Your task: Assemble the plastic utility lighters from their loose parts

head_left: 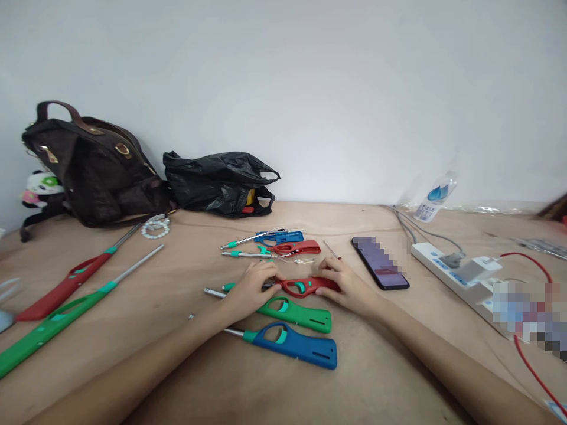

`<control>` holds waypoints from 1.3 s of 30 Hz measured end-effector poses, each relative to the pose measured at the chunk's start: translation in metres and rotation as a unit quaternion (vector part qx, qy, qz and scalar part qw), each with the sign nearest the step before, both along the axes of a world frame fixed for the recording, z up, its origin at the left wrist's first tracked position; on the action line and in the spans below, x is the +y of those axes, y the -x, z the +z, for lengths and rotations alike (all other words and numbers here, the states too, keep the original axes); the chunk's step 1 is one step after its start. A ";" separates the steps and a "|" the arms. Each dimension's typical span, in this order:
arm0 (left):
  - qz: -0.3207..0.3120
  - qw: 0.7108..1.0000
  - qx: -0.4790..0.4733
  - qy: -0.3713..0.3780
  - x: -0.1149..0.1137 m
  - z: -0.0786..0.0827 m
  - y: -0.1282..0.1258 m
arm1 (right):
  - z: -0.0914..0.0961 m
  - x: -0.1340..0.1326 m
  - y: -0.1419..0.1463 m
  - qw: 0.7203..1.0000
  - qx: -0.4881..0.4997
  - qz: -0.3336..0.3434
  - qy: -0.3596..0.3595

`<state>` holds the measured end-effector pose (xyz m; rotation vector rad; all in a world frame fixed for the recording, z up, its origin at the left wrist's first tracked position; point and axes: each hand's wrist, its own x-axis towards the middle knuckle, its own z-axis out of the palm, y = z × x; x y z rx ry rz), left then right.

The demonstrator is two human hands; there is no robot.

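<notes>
Red lighter (313, 286) | between left hand (253, 284) and right hand (349, 284) | held at both ends

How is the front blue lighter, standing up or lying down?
Lying down. The blue lighter stretches sideways along the table, its broad side showing and its metal tube partly hidden by the left forearm.

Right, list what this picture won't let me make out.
All in the head view:
Held red lighter: handle partly covered by the right hand.
Leftmost green lighter: handle end cut by the left edge.
Phone: screen pixelated.
Black plastic bag: contents mostly hidden by its sides.
</notes>
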<state>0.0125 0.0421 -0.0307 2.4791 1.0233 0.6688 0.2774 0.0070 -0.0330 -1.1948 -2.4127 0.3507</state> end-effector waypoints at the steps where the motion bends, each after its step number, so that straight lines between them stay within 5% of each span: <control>1: 0.001 1.000 0.001 0.000 0.001 -0.001 0.000 | 0.000 0.000 0.000 1.000 -0.001 0.000 0.003; 16: -0.024 0.997 0.049 -0.058 -0.002 0.001 -0.002 | -0.003 0.002 0.001 0.999 0.029 -0.016 0.028; 28: -0.006 0.986 0.149 -0.075 -0.007 0.009 -0.007 | 0.003 -0.001 0.007 0.990 0.045 -0.062 0.115; 39: -0.025 0.979 0.132 -0.155 -0.005 -0.004 -0.003 | 0.008 -0.007 0.011 0.987 0.040 -0.095 0.124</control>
